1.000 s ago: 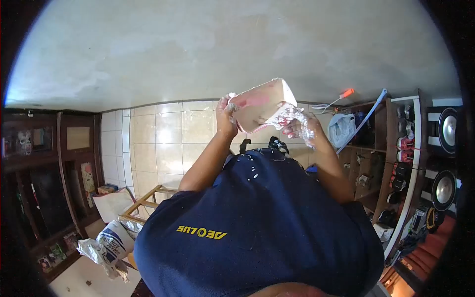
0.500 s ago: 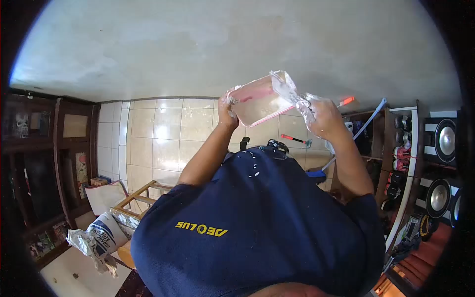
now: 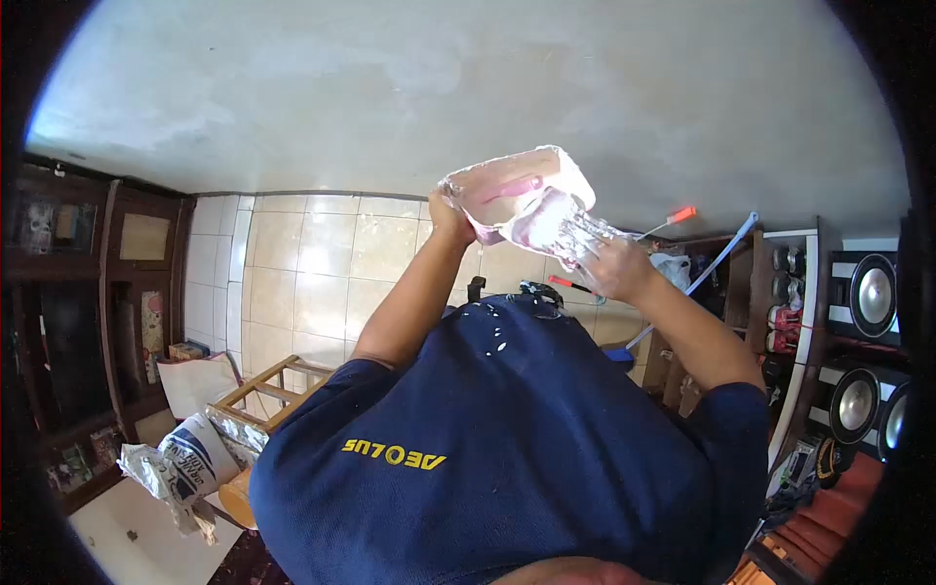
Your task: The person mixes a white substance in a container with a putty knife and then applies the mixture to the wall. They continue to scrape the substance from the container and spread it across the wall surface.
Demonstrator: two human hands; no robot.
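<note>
My left hand (image 3: 449,218) is closed around the left end of a pale pink container (image 3: 568,174), its rim crusted with white paste. My right hand (image 3: 618,267) grips a putty knife (image 3: 548,222) whose broad head is thickly coated in white. That head lies over the near rim of the container, at its right part. A pink patch shows inside the container. The paste hides the exact shape of the tool. Both hands are held out in front of the wall (image 3: 341,107).
To the right are a blue-handled pole (image 3: 723,252), a shoe rack (image 3: 811,292) and speakers (image 3: 871,292). An orange-tipped stick (image 3: 682,214) leans near the wall. At left stand a wooden stool (image 3: 268,392), a torn powder sack (image 3: 195,458) and a dark cabinet (image 3: 117,292).
My right hand has moved left and down, and the putty knife has swung from the container's right end to its near rim. The container has tilted in my left hand.
</note>
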